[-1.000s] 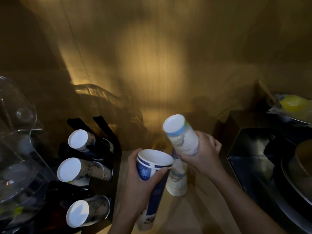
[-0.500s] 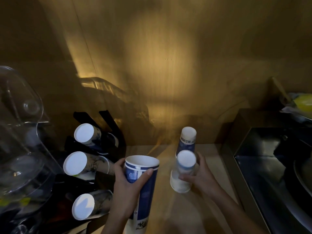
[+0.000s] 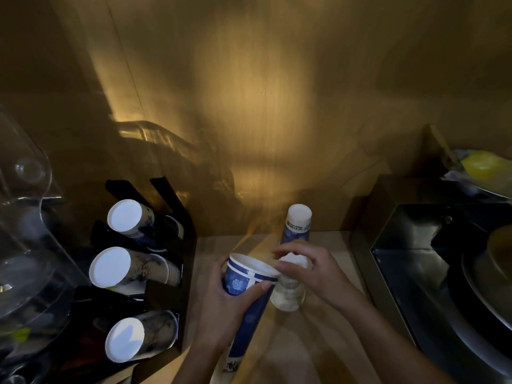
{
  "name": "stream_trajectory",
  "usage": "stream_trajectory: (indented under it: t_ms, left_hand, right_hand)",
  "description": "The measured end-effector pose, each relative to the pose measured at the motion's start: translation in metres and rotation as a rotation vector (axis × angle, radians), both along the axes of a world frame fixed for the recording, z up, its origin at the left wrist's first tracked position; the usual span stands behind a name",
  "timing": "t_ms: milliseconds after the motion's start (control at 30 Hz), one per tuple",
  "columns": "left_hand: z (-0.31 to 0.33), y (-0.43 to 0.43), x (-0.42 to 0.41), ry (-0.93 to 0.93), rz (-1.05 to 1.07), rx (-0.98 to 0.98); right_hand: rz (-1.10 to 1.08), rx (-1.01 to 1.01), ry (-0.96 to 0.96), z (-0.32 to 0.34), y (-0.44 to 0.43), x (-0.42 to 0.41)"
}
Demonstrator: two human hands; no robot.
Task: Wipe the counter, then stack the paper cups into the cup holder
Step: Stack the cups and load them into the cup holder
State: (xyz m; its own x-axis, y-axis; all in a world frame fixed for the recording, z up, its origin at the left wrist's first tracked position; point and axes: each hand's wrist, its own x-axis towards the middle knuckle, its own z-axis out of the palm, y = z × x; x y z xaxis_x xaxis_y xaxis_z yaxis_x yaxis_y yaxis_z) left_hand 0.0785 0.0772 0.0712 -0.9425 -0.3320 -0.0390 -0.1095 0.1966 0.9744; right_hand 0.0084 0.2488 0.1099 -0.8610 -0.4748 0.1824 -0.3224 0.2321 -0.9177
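My left hand [image 3: 221, 306] grips a tall stack of blue-and-white paper cups [image 3: 250, 306], open mouth up, tilted to the right. My right hand [image 3: 313, 268] hovers over a pale upside-down cup stack [image 3: 289, 284] that stands on the wooden counter [image 3: 313, 342], fingers curled around its white top. Behind it a third upside-down stack [image 3: 297, 224] stands against the wall. At the left the black cup holder [image 3: 171, 273] holds three rows of cups, their white bottoms [image 3: 110, 267] facing me.
A clear plastic cover [image 3: 25, 217] rises at the far left. On the right a dark metal appliance [image 3: 415, 259] borders the counter, with a round pan edge [image 3: 493, 286] and a yellow item in a dish [image 3: 484, 164] behind it.
My right hand set the pale stack upside down on the counter and now rests over its top. My left hand tilted the blue stack towards it.
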Motion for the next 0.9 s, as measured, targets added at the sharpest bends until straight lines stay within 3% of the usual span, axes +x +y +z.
stream_trajectory:
  t_ms: [167,367,700,900]
  left_hand:
    - [0.008,0.002,0.003,0.015,-0.088,0.068]
    - [0.013,0.001,0.007,-0.057,-0.061,0.064]
    - [0.005,-0.016,0.016,-0.101,-0.001,0.051]
    - [0.001,-0.018,0.014,-0.033,-0.003,0.042]
  right_hand:
    - [0.157,0.092,0.035,0.005,-0.012,0.002]
    - [0.175,0.213,0.099,0.006,-0.023,0.004]
    - [0.010,0.020,0.118,0.033,-0.029,-0.018]
    - [0.214,0.134,0.016,0.017,-0.038,-0.006]
